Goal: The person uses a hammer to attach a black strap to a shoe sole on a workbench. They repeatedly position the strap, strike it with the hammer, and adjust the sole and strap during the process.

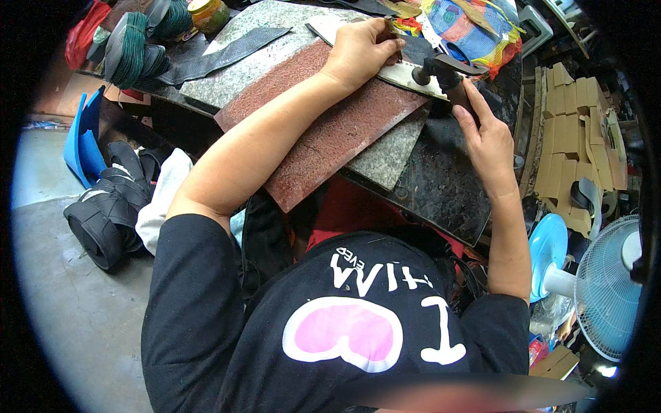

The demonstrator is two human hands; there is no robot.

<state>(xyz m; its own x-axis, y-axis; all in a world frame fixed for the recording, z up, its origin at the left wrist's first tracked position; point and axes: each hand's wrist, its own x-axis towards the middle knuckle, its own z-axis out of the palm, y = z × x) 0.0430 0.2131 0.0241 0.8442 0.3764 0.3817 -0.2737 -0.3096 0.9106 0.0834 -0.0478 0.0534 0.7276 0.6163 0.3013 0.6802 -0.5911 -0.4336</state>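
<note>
My right hand [487,134] is closed round the handle of a hammer [456,89]. The dark hammer head is over the right part of a long, pale, flat strip [403,77], beside my left hand. Thumb and fingers of my left hand [363,54] are pinched together above that strip; what they hold, if anything, is too small to make out. Beneath the strip lies a rough reddish-brown slab [330,138], tilted across a grey speckled stone slab [391,155]. A dark piece of leather-like material [237,54] rests to the left.
Rolls of green cord [126,51] and a yellow jar [208,15] stand at the far left. A colourful mesh bag [468,27] sits at the far right. Stacked cardboard [568,138] and a fan [609,286] are to the right; a black bag-like item [103,213] lies on the left floor.
</note>
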